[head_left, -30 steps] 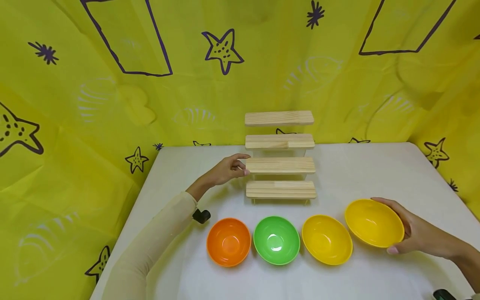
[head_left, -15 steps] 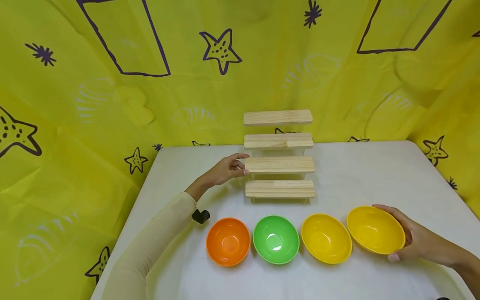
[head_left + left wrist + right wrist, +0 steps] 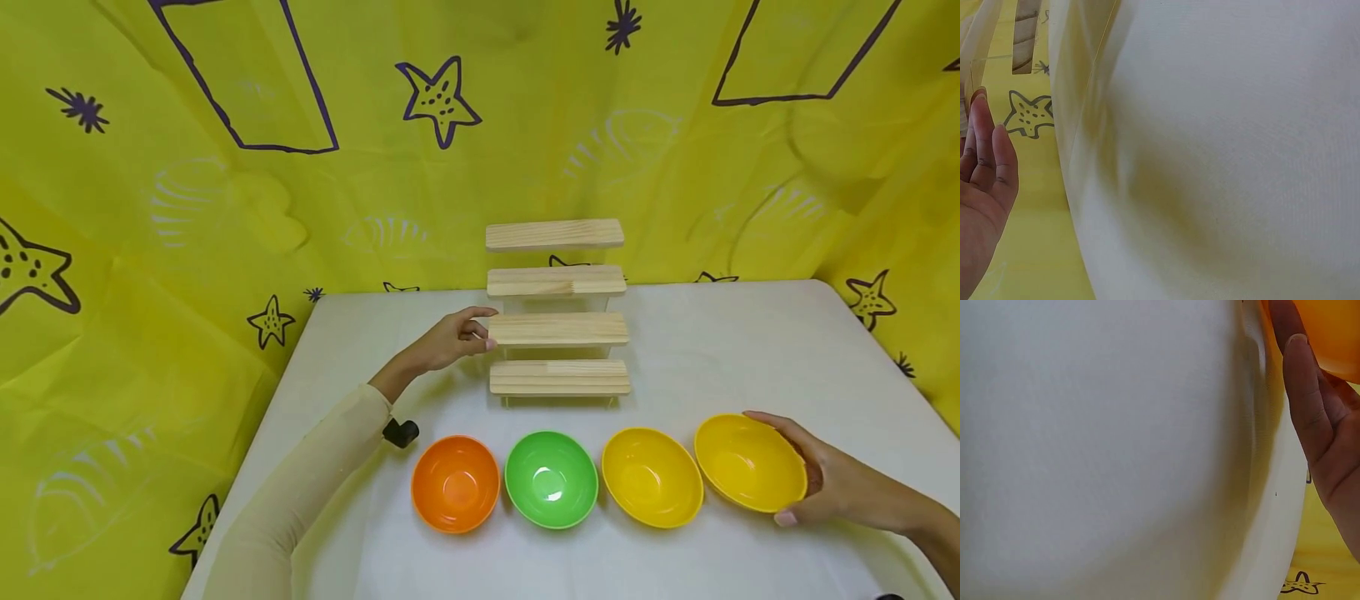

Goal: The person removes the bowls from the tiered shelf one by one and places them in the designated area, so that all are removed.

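Note:
A four-step display stand with pale wooden shelves stands toward the back of the table. My left hand is at the left end of its third shelf from the top, index finger at the rear corner and thumb at the front corner, holding that end. At the right, my right hand grips a yellow bowl by its right side, thumb at the near rim. This bowl tilts a little and sits close beside another yellow bowl. In the right wrist view, the fingers lie against the held bowl.
A green bowl and an orange bowl continue the row to the left. Yellow cloth with drawn starfish hangs behind and beside the white table. A black object is at the left wrist.
The right hand has lowered the yellow bowl slightly toward the near side, beside the other yellow bowl. My left hand keeps its place on the stand.

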The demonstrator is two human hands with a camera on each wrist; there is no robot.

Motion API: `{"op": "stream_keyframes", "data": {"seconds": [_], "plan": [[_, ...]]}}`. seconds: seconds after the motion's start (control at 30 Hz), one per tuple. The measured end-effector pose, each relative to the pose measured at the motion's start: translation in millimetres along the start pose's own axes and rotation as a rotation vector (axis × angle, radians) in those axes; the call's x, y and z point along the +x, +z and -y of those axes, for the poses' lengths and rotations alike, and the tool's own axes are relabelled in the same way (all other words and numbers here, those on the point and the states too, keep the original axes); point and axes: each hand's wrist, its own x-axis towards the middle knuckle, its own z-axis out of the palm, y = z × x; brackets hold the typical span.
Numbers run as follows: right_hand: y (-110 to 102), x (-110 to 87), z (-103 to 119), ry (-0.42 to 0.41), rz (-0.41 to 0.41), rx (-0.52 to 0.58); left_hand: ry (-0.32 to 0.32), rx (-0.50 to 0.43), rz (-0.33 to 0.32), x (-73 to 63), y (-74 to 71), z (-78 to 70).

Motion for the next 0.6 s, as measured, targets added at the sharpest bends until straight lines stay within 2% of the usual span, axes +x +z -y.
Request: {"op": "stream_keyframes", "data": {"seconds": [0.13,0.3,0.43,0.6], "plan": [[-1.8,0.2,2.7,0.024,0.033,0.002,-0.003,0.005,-0.007,-0.8,-0.8,-0.8],[-2.6,0.4,4.2,0.043,0.032,-0.052,-0.005,-0.007,-0.007,-1.9,-0.7,-0.5],[-3.9,1.1,1.3,0.053,0.041,-0.055,-0.007,-0.014,-0.01,-3.6,-0.7,-0.1],[-11.8,-0.1,-2.5,0.11,0.036,-0.105,0.0,-0.007,-0.009,-3.8,-1.1,-0.3]]}}
